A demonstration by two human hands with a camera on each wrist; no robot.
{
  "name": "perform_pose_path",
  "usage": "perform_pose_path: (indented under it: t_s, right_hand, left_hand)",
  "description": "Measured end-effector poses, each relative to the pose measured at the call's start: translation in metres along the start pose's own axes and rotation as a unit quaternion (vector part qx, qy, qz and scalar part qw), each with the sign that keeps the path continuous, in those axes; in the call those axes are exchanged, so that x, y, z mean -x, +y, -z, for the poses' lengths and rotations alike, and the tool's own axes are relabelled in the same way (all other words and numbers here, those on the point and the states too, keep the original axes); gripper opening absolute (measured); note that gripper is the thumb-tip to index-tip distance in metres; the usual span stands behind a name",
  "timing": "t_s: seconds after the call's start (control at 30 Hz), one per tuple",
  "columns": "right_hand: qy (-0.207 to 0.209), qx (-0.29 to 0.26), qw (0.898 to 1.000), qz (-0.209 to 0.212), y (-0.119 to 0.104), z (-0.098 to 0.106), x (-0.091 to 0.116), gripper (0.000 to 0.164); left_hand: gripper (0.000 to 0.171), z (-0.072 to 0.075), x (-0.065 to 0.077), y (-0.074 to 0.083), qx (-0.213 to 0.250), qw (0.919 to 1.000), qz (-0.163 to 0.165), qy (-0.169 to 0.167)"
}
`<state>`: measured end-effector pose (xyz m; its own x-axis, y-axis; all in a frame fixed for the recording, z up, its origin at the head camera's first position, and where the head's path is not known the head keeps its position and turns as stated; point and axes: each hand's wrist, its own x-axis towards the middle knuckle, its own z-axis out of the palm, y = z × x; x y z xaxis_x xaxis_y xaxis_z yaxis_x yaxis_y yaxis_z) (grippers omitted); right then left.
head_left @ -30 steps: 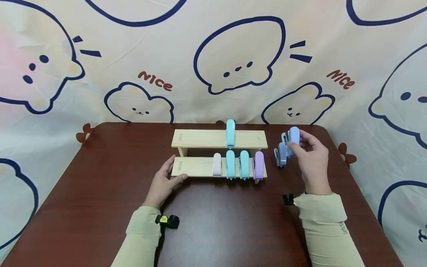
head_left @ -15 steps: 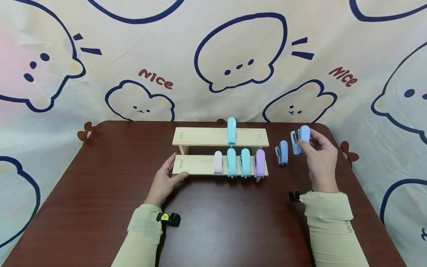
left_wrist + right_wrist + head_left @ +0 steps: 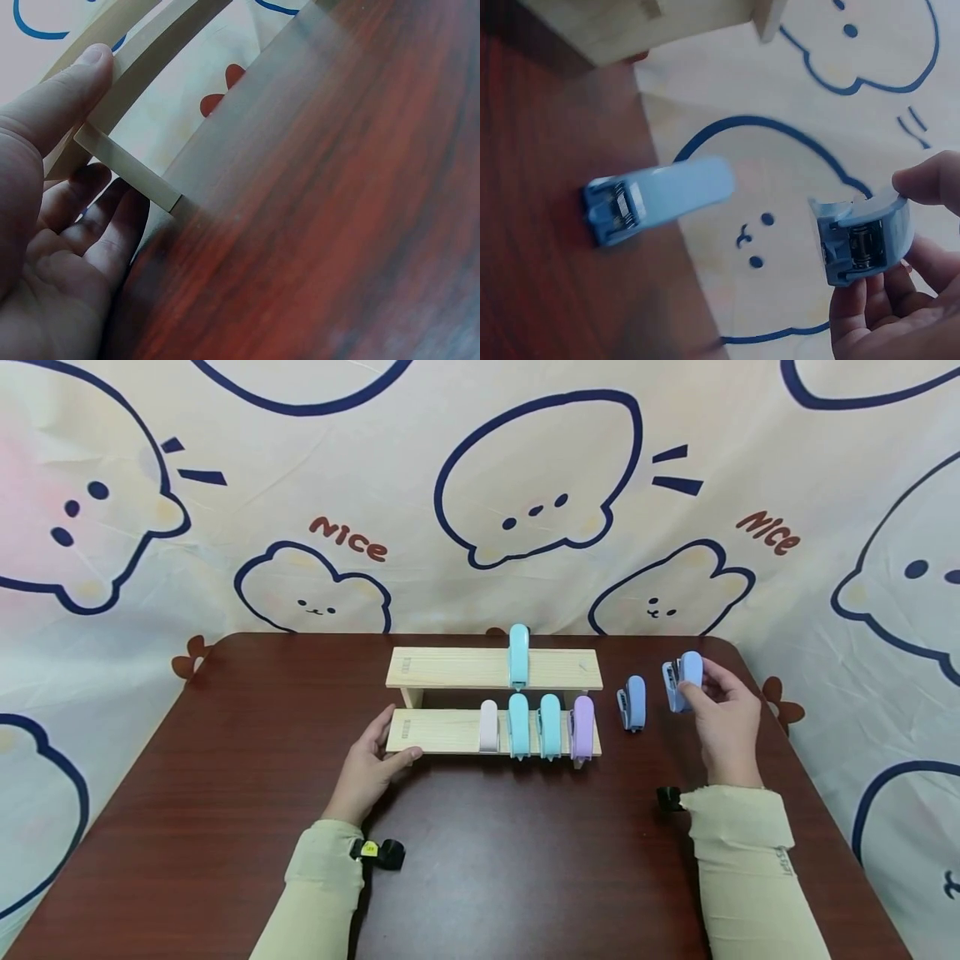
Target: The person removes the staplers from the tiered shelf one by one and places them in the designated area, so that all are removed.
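Note:
My right hand pinches a blue stapler between thumb and fingers at the table's right side. In the right wrist view this stapler shows its end. A second blue stapler stands on the table to its left, apart from it. My left hand grips the left end of a two-tier wooden rack, thumb on the lower shelf's front edge and fingers round its end. On that lower shelf are a white stapler-like piece, two turquoise staplers and a purple stapler.
Another turquoise stapler sits on the upper shelf. The rack stands near the back edge of the dark brown table. A printed cloth hangs right behind the table and along its sides.
My right hand has moved to the right with the blue stapler, away from the one on the table. The left hand has stayed at the rack.

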<state>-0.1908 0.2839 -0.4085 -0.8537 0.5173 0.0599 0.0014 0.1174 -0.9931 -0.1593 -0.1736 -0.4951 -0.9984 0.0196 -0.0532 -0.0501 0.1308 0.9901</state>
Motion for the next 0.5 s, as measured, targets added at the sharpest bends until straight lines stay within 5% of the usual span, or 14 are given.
perform_pose_path:
  t_s: [0.5]
  right_hand:
    - [-0.010, 0.028, 0.999, -0.023, 0.020, 0.002, -0.010, 0.046]
  left_hand:
    - [0.095, 0.000, 0.000, 0.001, 0.005, 1.0000, 0.001, 0.001]
